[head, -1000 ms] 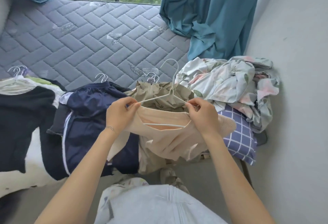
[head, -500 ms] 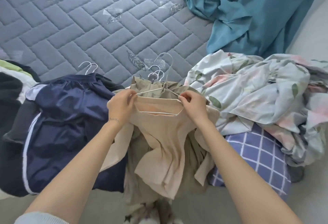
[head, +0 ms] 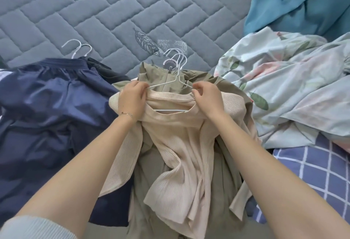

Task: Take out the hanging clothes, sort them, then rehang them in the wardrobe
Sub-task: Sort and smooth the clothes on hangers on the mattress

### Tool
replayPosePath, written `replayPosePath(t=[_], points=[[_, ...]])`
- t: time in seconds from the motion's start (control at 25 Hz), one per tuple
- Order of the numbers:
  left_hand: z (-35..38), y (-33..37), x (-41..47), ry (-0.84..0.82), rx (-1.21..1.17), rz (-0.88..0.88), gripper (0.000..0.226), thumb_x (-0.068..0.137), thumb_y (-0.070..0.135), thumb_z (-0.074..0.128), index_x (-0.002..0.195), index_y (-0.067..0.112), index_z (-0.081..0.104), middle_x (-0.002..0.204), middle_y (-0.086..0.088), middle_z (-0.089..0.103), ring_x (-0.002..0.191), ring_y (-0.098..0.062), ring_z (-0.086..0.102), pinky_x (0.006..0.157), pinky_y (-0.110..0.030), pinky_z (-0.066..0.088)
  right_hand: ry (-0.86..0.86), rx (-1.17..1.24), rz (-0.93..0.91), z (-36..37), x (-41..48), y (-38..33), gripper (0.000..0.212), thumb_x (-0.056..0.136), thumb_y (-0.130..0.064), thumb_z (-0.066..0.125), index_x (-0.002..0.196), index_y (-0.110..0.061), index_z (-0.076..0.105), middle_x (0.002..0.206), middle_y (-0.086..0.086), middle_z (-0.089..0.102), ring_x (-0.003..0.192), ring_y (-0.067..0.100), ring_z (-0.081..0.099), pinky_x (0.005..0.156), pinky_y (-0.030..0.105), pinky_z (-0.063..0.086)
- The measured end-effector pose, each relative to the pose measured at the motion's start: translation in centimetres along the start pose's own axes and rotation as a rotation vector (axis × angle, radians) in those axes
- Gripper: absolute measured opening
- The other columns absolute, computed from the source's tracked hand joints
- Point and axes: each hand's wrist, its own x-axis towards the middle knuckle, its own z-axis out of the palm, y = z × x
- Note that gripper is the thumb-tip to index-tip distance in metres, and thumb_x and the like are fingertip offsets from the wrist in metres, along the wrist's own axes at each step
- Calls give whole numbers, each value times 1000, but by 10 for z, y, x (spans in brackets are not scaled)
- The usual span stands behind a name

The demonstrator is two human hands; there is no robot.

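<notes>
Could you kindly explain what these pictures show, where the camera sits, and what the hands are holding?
No machine here: these are a person's bare hands, filmed by a camera worn on the head, looking down. The left hand and right hand each pinch the neckline of a beige ribbed top on a white wire hanger. It lies over an olive garment on a quilted grey mattress. Navy shorts lie to the left, a floral sheet and a teal curtain to the right.
</notes>
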Motion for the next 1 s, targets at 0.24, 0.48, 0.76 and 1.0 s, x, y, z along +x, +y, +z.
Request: replayPosePath(t=[0.24, 0.48, 0.76, 1.0], points=[[-60, 27, -37, 85, -20, 86, 36, 88, 16, 53, 123, 19, 63, 129, 0, 61, 119, -20, 54, 100, -40, 40, 27, -65, -139, -42, -48, -54, 37, 89, -18, 60, 126, -17, 61, 122, 1, 65, 117, 26, 53, 100, 41, 37], [-187, 58, -144, 140, 112, -54, 42, 92, 14, 57, 133, 17, 55, 139, -3, 54, 129, -24, 49, 107, -51, 36, -2, -30, -280, -109, -144, -154, 43, 85, -12, 62, 128, -16, 59, 122, 3, 63, 118, 24, 51, 104, 39, 37], [-322, 54, -295, 309, 45, -401, 46, 94, 21, 55, 140, 22, 48, 147, 0, 45, 138, -21, 38, 114, -47, 28, -121, 12, -535, -125, -264, -278, 44, 83, -20, 57, 127, -13, 60, 124, 5, 64, 117, 29, 55, 103, 44, 40], [-404, 0, -392, 505, -98, -568, 46, 95, 19, 56, 141, 22, 47, 148, 0, 44, 139, -20, 36, 114, -45, 29, -230, 50, -648, -87, -351, -375, 44, 89, -16, 64, 132, -13, 57, 129, 3, 61, 122, 25, 51, 105, 37, 39]])
